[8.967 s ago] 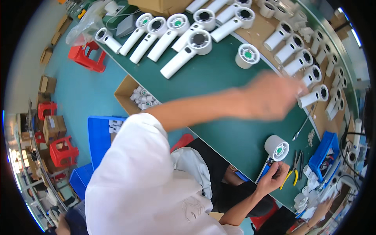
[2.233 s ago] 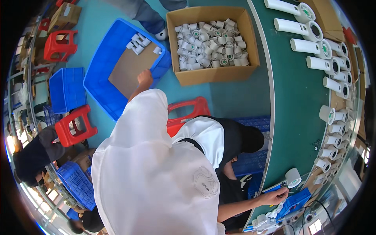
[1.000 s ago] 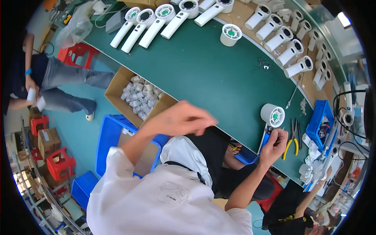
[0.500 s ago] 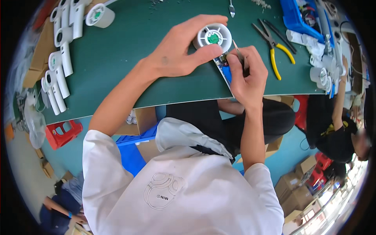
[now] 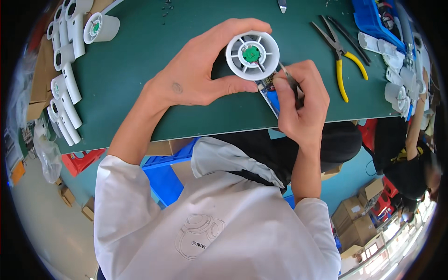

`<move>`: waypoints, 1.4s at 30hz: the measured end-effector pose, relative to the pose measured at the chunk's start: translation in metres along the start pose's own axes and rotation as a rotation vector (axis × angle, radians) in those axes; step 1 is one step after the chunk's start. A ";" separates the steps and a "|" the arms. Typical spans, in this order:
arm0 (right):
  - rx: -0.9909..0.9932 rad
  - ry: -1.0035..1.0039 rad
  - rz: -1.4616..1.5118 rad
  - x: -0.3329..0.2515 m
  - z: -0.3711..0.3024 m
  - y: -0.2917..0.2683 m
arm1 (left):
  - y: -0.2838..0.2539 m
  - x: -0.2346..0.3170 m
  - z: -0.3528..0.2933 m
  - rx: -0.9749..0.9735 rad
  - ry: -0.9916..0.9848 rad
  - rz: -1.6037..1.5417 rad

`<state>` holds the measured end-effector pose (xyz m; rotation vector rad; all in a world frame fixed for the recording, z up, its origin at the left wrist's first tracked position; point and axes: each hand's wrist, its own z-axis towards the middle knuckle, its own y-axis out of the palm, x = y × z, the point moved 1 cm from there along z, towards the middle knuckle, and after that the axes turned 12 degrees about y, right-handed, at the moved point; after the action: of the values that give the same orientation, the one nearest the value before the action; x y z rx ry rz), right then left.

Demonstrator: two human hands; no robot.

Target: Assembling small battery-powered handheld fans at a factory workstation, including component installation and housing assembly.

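My left hand (image 5: 196, 70) grips a white handheld fan (image 5: 229, 59) by its round head, fingers over the far side and thumb along the near side. Inside the ring, spokes meet at a hub carrying a small green circuit board (image 5: 251, 54). The fan's opened handle runs toward the table's near edge and shows a circuit board (image 5: 268, 83) and a blue part (image 5: 273, 99). My right hand (image 5: 305, 102) pinches dark metal tweezers (image 5: 292, 80), their tips beside the joint of head and handle. My right fingers hide part of the handle.
Yellow-handled pliers (image 5: 339, 56) and a dark slim tool (image 5: 350, 39) lie to the right, near a blue bin (image 5: 378, 23) and white plastic parts (image 5: 395, 91). White fan housings (image 5: 70, 79) line the left side, near a white cup-shaped part (image 5: 106, 29). A person's arm (image 5: 413, 126) shows far right.
The fan head has tipped, and its spoked face shows more fully. My left thumb has shifted off the ring's face to its near side. The tweezers stay near the joint.
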<state>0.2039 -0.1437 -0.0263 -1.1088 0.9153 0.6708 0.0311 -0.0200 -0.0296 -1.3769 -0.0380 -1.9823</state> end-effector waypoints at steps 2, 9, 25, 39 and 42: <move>-0.007 -0.007 -0.007 0.000 0.000 0.000 | 0.000 0.000 0.000 0.007 -0.016 0.007; -0.020 -0.012 -0.009 0.003 0.001 0.000 | -0.003 0.002 0.000 -0.008 -0.019 0.030; 0.074 0.266 0.432 -0.034 -0.022 -0.024 | 0.008 0.001 -0.005 0.495 -0.185 -0.449; 0.129 0.338 0.443 -0.036 -0.007 -0.022 | -0.007 0.005 -0.004 0.458 -0.286 -0.664; 0.284 0.215 0.509 -0.044 0.001 -0.013 | -0.003 0.002 0.001 0.465 -0.280 -0.773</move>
<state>0.1937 -0.1477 0.0180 -0.7026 1.4554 0.8106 0.0296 -0.0180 -0.0268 -1.4170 -1.2406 -2.1297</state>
